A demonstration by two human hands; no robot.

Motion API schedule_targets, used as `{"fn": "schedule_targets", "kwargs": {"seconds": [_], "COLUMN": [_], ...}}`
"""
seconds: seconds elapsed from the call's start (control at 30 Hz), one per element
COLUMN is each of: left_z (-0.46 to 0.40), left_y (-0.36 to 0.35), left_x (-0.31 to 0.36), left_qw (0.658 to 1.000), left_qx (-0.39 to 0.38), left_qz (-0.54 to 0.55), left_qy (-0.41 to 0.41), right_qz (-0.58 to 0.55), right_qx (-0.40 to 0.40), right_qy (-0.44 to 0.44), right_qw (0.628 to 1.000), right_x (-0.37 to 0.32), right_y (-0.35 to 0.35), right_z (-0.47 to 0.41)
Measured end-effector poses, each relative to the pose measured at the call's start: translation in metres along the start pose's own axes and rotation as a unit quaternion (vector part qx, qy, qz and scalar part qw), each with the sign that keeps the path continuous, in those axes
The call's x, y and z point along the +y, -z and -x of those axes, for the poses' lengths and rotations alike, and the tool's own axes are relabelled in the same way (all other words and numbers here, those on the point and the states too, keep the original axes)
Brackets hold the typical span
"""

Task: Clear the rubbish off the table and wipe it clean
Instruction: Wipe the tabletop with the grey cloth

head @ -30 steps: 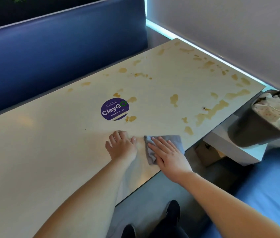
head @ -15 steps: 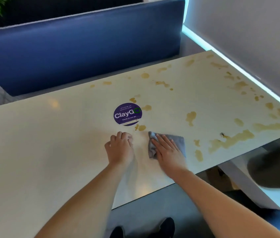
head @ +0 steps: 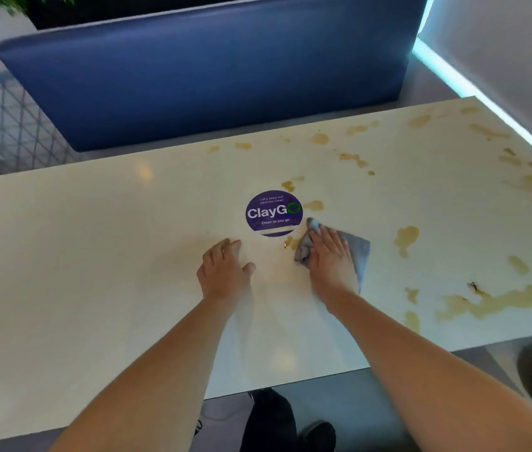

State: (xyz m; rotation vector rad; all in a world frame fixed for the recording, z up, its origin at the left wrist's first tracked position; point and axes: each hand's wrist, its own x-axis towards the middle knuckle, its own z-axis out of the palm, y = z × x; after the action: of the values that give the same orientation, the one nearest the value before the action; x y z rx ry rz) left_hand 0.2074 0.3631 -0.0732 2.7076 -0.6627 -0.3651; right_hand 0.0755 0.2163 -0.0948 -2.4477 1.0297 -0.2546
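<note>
Pressing a grey cloth (head: 357, 252) flat against the pale desk (head: 95, 256), the right hand (head: 331, 261) lies with its fingers (head: 330, 238) straight and spread, just below and to the right of the round purple ClayGo sticker (head: 273, 213). The left hand (head: 224, 272) rests on the desk just beside it with fingers loosely bent, tips touching the surface and holding nothing. Brown spill stains (head: 492, 303) speckle the right half of the desk, 1 small patch (head: 290, 243) touching the cloth's left edge, and a blue bench back (head: 209, 76) stands beyond the far edge.
</note>
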Motion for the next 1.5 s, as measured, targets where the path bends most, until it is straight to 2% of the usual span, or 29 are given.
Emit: {"fn": "schedule_targets", "kwargs": {"seconds": [0.13,0.23,0.3,0.4,0.47,0.63,0.7,0.83,0.97,1.0,1.17,1.23,1.3,1.37,1.5], "left_z": [-0.002,0.001,0.0,0.0,0.0,0.001,0.001,-0.001,0.001,0.001,-0.003,-0.006,-0.009,-0.012,-0.023], "left_y": [-0.003,-0.001,0.0,0.002,0.002,-0.002,-0.001,0.001,-0.001,-0.001,0.007,0.012,0.015,0.016,0.018], "left_x": [0.0,-0.002,-0.003,-0.002,-0.004,-0.007,-0.007,-0.008,-0.008,-0.007,-0.002,-0.002,-0.001,0.002,0.007], "left_qw": [1.0,1.0,1.0,1.0,1.0,1.0,1.0,1.0,1.0,1.0,1.0,1.0,1.0,0.999,0.996], "left_qx": [0.006,-0.002,-0.008,-0.009,-0.005,-0.001,-0.005,-0.011,-0.004,-0.006,-0.01,-0.004,0.001,0.011,0.047], "left_qz": [0.022,0.013,0.012,0.005,0.004,0.008,0.007,0.003,-0.006,-0.007,-0.003,-0.011,-0.024,-0.032,-0.07], "left_qy": [0.008,0.007,0.004,0.0,0.001,-0.006,-0.01,-0.011,-0.017,-0.014,0.001,0.001,-0.001,-0.003,-0.015], "right_qz": [-0.018,0.007,0.026,0.028,0.015,0.008,0.016,0.004,0.011,0.019,0.02,0.022,0.032,0.051,0.031], "right_qx": [-0.051,-0.075,-0.058,-0.03,-0.016,-0.077,-0.066,-0.035,-0.09,-0.089,-0.016,-0.042,-0.073,-0.066,0.037], "right_qy": [0.102,0.183,0.181,0.087,0.068,0.214,0.193,0.095,0.205,0.208,0.077,0.108,0.183,0.198,0.026], "right_qw": [0.993,0.98,0.981,0.995,0.997,0.974,0.979,0.995,0.975,0.974,0.997,0.993,0.98,0.977,0.999], "right_x": [-0.025,-0.016,-0.005,-0.006,-0.024,-0.02,-0.015,-0.041,-0.039,-0.033,-0.029,-0.037,-0.032,-0.014,0.016], "right_y": [-0.022,-0.02,-0.013,-0.008,-0.013,-0.021,-0.017,-0.022,-0.026,-0.022,-0.019,-0.026,-0.028,-0.02,-0.002], "right_z": [0.013,0.029,0.017,-0.007,-0.002,0.03,0.013,-0.001,0.026,0.021,-0.006,0.008,0.024,0.02,-0.012]}}
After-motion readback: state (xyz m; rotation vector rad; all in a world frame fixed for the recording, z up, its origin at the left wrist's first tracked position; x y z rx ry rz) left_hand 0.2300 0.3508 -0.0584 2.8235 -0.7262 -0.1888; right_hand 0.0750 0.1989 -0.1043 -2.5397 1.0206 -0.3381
